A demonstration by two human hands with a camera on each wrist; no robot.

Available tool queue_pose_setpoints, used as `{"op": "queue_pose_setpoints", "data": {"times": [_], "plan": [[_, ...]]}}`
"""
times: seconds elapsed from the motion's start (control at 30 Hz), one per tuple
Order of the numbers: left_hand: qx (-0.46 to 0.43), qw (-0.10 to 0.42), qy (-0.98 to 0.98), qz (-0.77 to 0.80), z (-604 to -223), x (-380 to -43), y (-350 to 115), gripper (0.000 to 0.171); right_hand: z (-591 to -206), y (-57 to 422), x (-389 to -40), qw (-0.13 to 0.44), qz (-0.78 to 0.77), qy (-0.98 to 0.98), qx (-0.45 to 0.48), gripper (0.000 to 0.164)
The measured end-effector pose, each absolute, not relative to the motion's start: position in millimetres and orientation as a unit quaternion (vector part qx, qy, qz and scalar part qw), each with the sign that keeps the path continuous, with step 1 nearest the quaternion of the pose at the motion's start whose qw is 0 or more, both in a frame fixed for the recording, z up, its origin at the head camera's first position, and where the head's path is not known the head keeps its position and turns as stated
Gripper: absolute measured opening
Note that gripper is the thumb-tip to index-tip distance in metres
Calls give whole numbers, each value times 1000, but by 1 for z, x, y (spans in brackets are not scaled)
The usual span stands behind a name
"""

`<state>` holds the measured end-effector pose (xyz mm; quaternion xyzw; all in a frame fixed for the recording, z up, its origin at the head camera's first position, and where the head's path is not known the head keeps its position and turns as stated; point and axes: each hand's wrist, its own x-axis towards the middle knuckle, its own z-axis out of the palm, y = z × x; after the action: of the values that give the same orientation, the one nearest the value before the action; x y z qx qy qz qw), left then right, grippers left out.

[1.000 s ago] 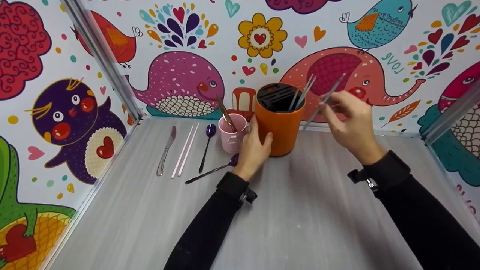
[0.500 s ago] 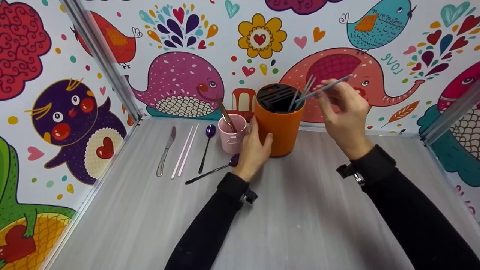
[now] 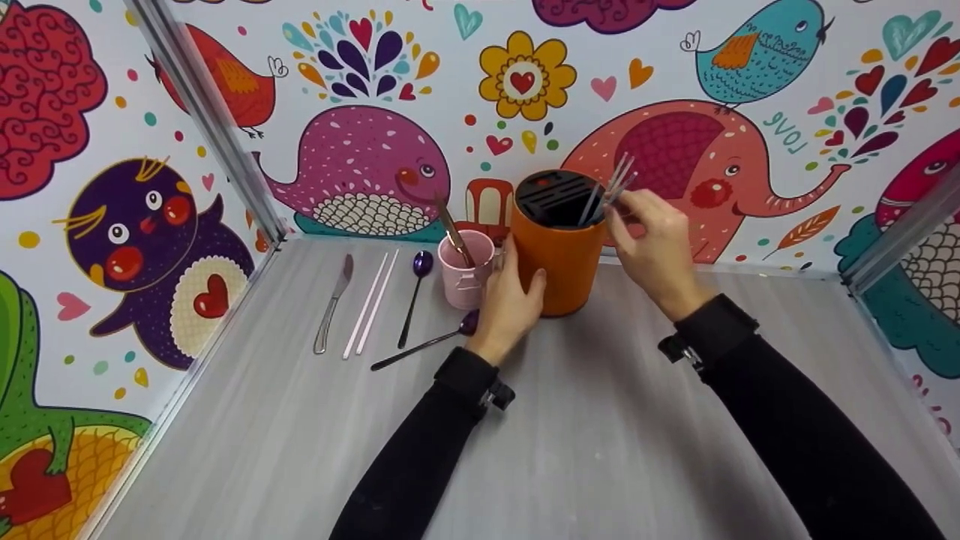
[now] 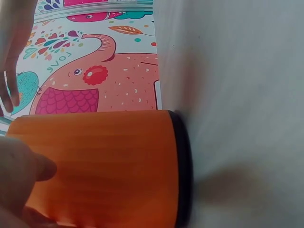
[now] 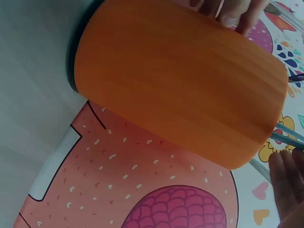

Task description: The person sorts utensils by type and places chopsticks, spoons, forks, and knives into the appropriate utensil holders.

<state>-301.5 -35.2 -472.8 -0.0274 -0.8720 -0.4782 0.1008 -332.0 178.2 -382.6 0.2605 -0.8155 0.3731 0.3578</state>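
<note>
An orange cylindrical utensil holder (image 3: 559, 262) with a black slotted top stands upright on the table. My left hand (image 3: 512, 304) holds it by its left side, thumb on the front; in the right wrist view, its fingers (image 5: 232, 12) lie against the wall. At the right rim, my right hand (image 3: 656, 244) pinches a thin grey stick (image 3: 621, 198), its lower end at the holder's opening. Several similar thin sticks (image 3: 618, 166) lean out of the open compartment there. How deep the held stick reaches is hidden by the rim and fingers.
Left of the holder, a pink cup (image 3: 465, 289) contains a copper-coloured utensil (image 3: 454, 236). A purple-bowled spoon (image 3: 422, 262), a second such spoon (image 3: 420, 350), two pink sticks (image 3: 366, 307) and a table knife (image 3: 332, 307) lie further left. Patterned panels (image 3: 375, 150) enclose the table.
My right hand has moved left and down to the holder's rim, bringing the tilted grey stick to the opening among the other sticks. The left hand stays on the holder.
</note>
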Motion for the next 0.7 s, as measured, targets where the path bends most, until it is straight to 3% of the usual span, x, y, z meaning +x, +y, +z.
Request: {"op": "queue_pose_setpoints", "data": {"times": [0.7], "plan": [[-26, 105, -873, -475, -474, -301, -34, 83, -393, 161, -334, 310, 313, -886, 141, 25]]}}
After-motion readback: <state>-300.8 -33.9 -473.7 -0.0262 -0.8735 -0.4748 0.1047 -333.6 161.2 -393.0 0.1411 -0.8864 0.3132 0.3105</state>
